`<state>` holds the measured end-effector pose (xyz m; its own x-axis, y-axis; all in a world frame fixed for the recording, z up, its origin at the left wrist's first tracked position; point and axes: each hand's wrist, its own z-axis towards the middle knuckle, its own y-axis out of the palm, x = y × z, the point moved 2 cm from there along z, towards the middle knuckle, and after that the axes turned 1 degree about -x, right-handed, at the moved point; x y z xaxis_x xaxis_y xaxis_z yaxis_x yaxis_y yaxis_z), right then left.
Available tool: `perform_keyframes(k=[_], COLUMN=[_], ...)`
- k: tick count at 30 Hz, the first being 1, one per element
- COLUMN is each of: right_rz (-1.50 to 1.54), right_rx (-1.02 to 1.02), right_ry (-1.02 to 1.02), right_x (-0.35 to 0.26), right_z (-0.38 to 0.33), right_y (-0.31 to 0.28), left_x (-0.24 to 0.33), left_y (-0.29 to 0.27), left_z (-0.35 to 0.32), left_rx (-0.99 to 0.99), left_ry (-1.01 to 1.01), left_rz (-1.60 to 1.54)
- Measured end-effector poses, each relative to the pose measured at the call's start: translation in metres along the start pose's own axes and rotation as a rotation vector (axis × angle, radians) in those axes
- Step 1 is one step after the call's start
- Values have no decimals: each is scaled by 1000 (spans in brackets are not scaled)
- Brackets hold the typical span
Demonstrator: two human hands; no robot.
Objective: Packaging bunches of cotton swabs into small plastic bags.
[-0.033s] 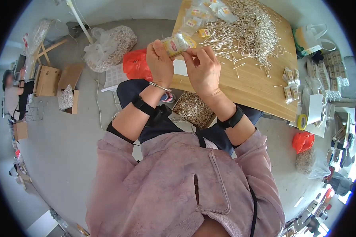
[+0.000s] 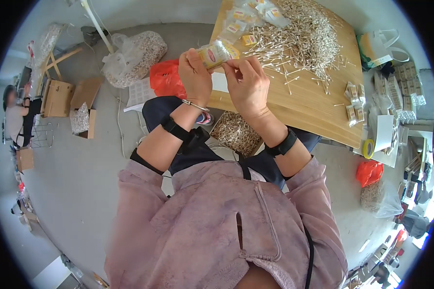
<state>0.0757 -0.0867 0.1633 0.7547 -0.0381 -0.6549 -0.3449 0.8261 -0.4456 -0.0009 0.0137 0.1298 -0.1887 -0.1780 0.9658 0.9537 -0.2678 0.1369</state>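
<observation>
Holding small clear plastic packet with yellow label (image 2: 216, 53) between both hands, long axis lying left-right; left hand (image 2: 195, 77) clamping its left end, right hand (image 2: 248, 84) pinching right end, equally near.

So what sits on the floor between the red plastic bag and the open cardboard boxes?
Head view: a clear bag of sticks and a white sheet lie between the red plastic bag and the cardboard boxes.

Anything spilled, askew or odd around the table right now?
Mostly no. The left hand and right hand hold a small clear packet over the wooden table. A few thin sticks lie strayed from the big stick pile. A red plastic bag lies crumpled on the floor.
</observation>
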Motion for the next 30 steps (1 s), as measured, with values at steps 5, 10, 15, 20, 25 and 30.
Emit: perform_keyframes(k=[5,10,15,20,25,30], right_rz=[5,104,145,232,306,574], right_rx=[6,-73,-178,-238,-326,-309], right_ry=[-14,45,-130,-131,-102,413], right_x=[-2,9,16,18,34,25], right_z=[4,7,14,20,20,17], right_y=[0,1,1,-9,-18,-16], left_x=[4,5,-5,-6,-3,-11], left_y=[0,0,-5,-7,-10,-10], left_z=[2,0,7,6,3,3], left_rx=[37,9,9,-21,-138,-82], left_ry=[69,32,106,21,-73,39], left_rz=[97,51,127,66,5,19])
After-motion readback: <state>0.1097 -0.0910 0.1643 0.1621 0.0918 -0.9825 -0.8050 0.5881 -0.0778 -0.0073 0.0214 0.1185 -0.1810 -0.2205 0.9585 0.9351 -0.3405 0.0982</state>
